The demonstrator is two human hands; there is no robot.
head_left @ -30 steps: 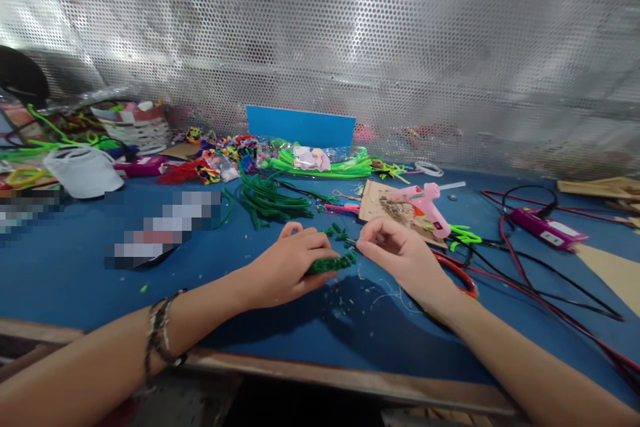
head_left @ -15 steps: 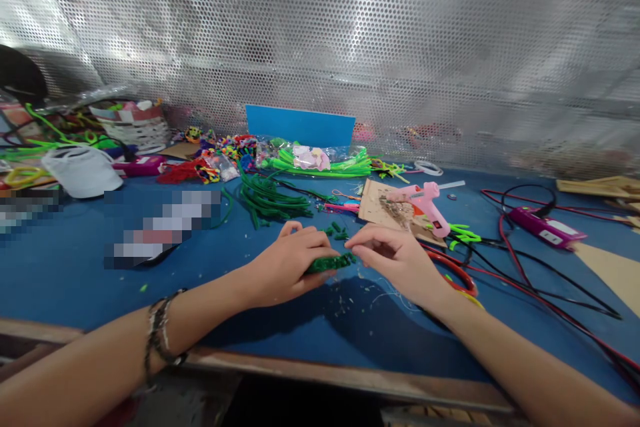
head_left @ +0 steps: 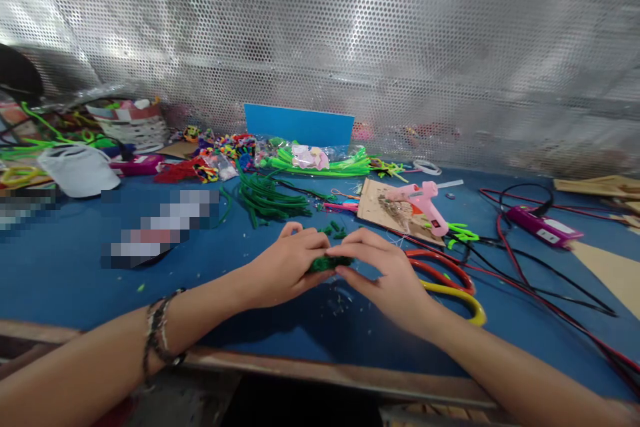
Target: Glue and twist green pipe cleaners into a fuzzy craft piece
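Observation:
My left hand [head_left: 287, 267] is closed around a small dark green piece of fuzzy pipe cleaner [head_left: 324, 263], held just above the table. From the other side, my right hand [head_left: 387, 273] pinches the same piece between thumb and fingers, covering its right end. Its exact shape is mostly hidden by my fingers. Just beyond my fingertips lie several short cut green pipe cleaner bits [head_left: 338, 229]. Further back sits a bundle of long dark green pipe cleaners [head_left: 270, 197]. Beside my right wrist are scissors with red and yellow handles [head_left: 473, 303], partly covered by that hand.
A pink glue gun [head_left: 431, 208] rests on a stained cardboard piece [head_left: 373, 197]. Cables run to a purple power unit [head_left: 545, 227] at the right. On the left are a blurred-out flat object [head_left: 163, 230] and a white cap [head_left: 80, 170]. A perforated metal panel [head_left: 310, 33] stands behind.
My right hand has moved slightly left and closed onto the green piece, whose end was uncovered before. More of the scissors' handles now shows. My left hand has stayed nearly in place.

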